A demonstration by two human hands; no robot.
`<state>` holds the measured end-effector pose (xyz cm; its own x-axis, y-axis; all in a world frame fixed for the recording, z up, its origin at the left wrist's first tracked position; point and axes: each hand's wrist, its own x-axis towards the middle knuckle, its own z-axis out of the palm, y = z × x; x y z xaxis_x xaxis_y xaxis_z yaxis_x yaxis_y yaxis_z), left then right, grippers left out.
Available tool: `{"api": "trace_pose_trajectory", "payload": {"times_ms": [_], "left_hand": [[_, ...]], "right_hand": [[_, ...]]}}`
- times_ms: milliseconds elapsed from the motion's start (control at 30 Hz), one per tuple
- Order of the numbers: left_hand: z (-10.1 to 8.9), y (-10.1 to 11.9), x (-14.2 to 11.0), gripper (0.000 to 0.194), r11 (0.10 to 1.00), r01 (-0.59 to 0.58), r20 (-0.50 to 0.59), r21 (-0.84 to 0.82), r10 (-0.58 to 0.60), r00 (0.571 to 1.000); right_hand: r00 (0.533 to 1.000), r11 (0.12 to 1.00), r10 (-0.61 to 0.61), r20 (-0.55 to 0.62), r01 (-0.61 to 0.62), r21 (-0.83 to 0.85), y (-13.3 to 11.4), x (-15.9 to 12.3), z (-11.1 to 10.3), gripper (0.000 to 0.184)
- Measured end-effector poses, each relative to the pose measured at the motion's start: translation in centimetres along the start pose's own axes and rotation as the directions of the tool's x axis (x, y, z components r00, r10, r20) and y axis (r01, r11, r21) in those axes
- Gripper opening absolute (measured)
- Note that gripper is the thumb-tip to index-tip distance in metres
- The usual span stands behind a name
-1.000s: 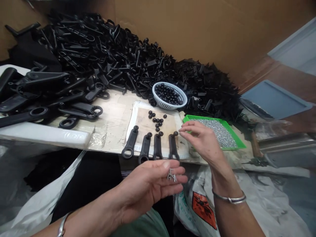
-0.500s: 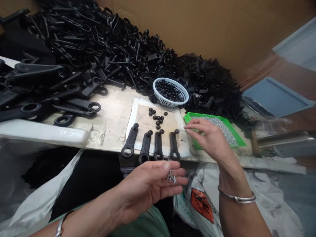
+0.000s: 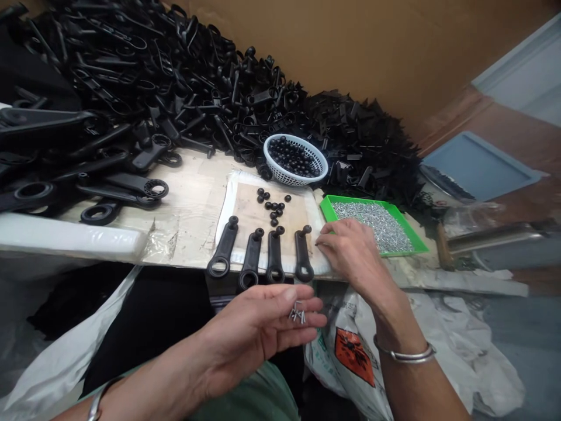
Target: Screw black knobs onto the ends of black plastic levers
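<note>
1. the left hand [image 3: 263,327] is open with its palm up in front of the surface [image 3: 193,204], fingers spread slightly, and a few small metal pins [image 3: 297,313] lie loose across the fingers near the thumb tip
2. the right hand [image 3: 350,248] has its thumb and forefinger drawn together in a pinch beside the upper part of the rightmost black arm (whether a pin sits between them, i cannot tell), and it covers part of the near left edge of the green tray [image 3: 328,211], which is full of silvery pins
3. four black arms [image 3: 302,254] lie in a row along the near edge of the surface, ring ends toward the person and knobbed ends on the pale mat [image 3: 245,204]
4. beyond them on the mat, a scatter of loose black balls [image 3: 274,206] sits mostly bunched, with one a little apart on the right
5. the light blue basket [image 3: 298,178], behind the mat, holds many more black balls
6. a big heap of black parts [image 3: 175,70] rises behind the basket and to the left, and larger black pieces [image 3: 127,190] with ring ends lie at the left of the surface
</note>
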<state>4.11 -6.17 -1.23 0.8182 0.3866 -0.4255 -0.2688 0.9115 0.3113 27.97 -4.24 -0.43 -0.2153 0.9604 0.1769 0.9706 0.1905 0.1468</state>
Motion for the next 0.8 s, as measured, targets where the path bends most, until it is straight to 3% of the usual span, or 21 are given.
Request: {"api": "trace_pose_trajectory", "payload": {"times_ms": [233,333,533,600,800], "left_hand": [[0.3,0.2,0.1,0.031,1.0,0.011,-0.009,0.024,-0.011,1.0],[0.4,0.2,0.2,0.027,1.0,0.008,-0.011,0.024,-0.008,1.0],[0.4,-0.2,0.2,0.024,1.0,0.011,-0.013,0.009,-0.011,1.0],[0.4,-0.3,0.1,0.024,1.0,0.008,-0.008,0.01,-0.008,1.0],[0.2,0.1,-0.2,0.027,0.999,-0.042,0.001,-0.012,0.042,0.999]], "right_hand": [[0.999,0.997,0.049,-0.021,-0.047,0.068,0.5,-0.4,-0.5,0.019],[0.99,0.97,0.107,-0.089,-0.084,0.228,0.1,-0.5,-1.5,0.015],[0.957,0.721,0.282,-0.067,-0.165,0.673,-2.8,-0.2,-3.6,0.006],[0.965,0.695,0.25,-0.08,-0.121,0.709,-3.7,0.3,-3.8,0.008],[0.983,0.808,0.05,-0.179,0.066,0.585,-5.3,2.6,-3.8,0.013]]}}
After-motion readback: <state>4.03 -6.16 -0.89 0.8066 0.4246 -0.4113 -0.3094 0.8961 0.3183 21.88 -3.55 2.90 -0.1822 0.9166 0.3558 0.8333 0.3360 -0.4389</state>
